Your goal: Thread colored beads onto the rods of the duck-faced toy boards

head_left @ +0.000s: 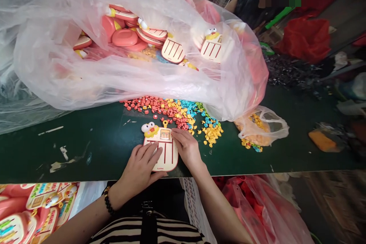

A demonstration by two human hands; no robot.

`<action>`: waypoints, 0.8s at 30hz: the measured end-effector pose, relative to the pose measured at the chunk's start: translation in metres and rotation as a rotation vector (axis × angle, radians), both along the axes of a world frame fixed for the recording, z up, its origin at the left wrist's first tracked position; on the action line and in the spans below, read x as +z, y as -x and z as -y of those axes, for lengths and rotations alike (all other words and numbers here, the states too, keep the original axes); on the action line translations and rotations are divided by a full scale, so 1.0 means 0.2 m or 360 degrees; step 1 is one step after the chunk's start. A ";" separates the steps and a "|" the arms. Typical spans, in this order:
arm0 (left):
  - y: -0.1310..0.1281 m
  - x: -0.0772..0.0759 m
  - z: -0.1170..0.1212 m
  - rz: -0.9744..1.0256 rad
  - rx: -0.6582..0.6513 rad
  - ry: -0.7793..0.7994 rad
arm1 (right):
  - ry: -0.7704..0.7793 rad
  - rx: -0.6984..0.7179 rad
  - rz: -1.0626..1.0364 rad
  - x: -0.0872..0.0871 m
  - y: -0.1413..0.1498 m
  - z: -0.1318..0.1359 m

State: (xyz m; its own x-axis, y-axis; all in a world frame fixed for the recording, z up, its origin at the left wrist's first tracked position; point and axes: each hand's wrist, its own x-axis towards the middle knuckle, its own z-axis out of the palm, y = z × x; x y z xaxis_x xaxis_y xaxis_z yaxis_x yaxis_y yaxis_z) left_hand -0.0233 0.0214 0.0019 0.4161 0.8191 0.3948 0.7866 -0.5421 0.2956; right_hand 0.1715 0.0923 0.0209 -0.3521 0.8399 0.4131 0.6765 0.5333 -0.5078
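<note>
A cream toy board (pixel 160 156) with a yellow-and-white duck head at its top lies flat on the dark green table (pixel 85 148). My left hand (pixel 139 167) presses its fingers on the board's lower left, and my right hand (pixel 185 146) rests its fingertips on the upper right corner. Just beyond the board spreads a pile of small coloured pegs (pixel 174 112) in red, yellow and blue. Slots in the board look bare, with no pegs visible in them.
A large clear plastic bag (pixel 120 80) of pink and cream boards covers the far table. A small bag of yellow-orange pegs (pixel 260 127) lies to the right. Peg-filled boards (pixel 37 206) sit below the table's near edge at left, beside a red plastic bag (pixel 257 206).
</note>
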 end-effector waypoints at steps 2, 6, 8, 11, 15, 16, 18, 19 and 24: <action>0.00 0.00 0.00 -0.0006 0.0000 -0.0007 | 0.0039 0.0067 -0.0014 0.02 -0.01 -0.02; 0.00 0.00 0.00 -0.0004 -0.0002 -0.0014 | -0.0070 -0.0003 -0.0060 0.01 -0.01 -0.04; 0.00 0.01 0.00 0.0001 0.0001 -0.0012 | -0.0140 -0.0002 -0.0031 -0.01 0.01 -0.04; 0.00 0.01 0.00 0.0010 0.0005 -0.0017 | -0.0166 -0.0003 0.0050 -0.02 0.03 0.00; 0.00 0.00 0.00 0.0021 0.0006 -0.0020 | -0.0152 -0.0087 0.0079 0.00 0.02 0.10; 0.00 0.00 0.00 0.0029 0.0005 -0.0015 | -0.0124 -0.0098 0.0069 0.00 0.02 0.12; 0.00 -0.01 0.00 0.0053 -0.0003 -0.0006 | -0.0046 -0.0125 0.0029 0.00 0.02 0.16; 0.00 -0.01 0.00 0.0062 -0.0015 -0.0005 | -0.0010 -0.0132 0.0001 0.00 0.04 0.17; 0.01 -0.03 0.01 0.0121 -0.0047 0.0013 | 0.0116 0.0138 -0.0158 -0.03 0.24 0.12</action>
